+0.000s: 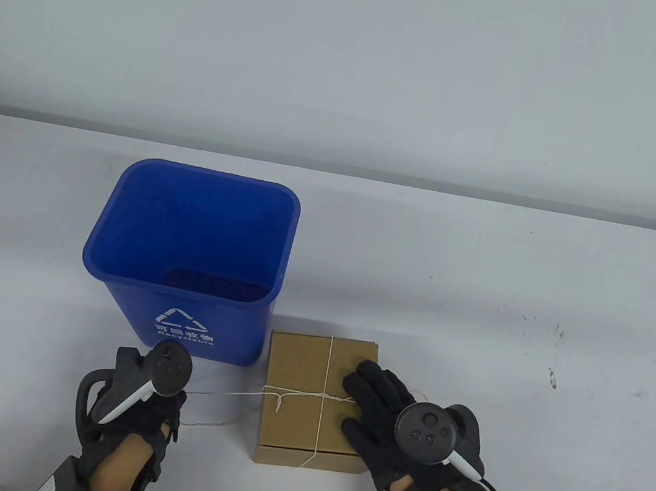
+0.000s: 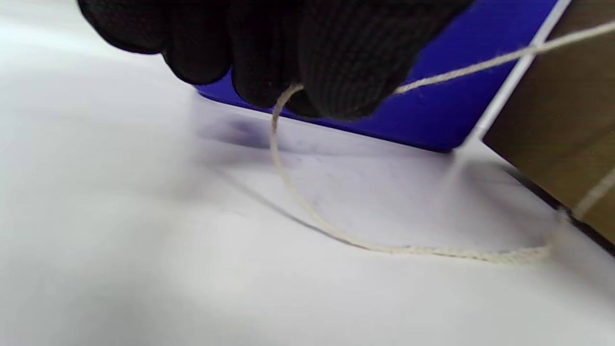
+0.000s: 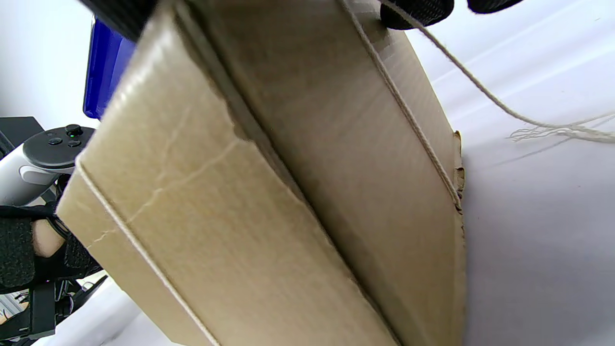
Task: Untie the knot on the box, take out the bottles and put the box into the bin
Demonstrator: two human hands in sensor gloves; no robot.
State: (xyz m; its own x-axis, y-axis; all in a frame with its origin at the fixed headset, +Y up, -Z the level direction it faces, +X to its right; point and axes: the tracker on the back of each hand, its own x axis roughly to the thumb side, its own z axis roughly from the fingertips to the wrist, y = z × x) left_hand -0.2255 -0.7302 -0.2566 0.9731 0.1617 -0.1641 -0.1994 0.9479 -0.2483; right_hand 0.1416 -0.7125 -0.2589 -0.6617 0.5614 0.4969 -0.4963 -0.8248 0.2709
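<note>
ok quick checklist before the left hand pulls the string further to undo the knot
1. Left hand grips the string: ok, the string runs out from under its curled fingers in the left wrist view.
2. Right hand holds the cardboard box steady: ok, it lies flat on the lid.
3. Knot undone: not ok, string is still tied across the lid.
4. Box lid shut: ok, flaps closed.
5. Blue recycling bin ready beside the box: ok, upright, open.
6. Bottles inside the box: cannot tell, box closed.
</note>
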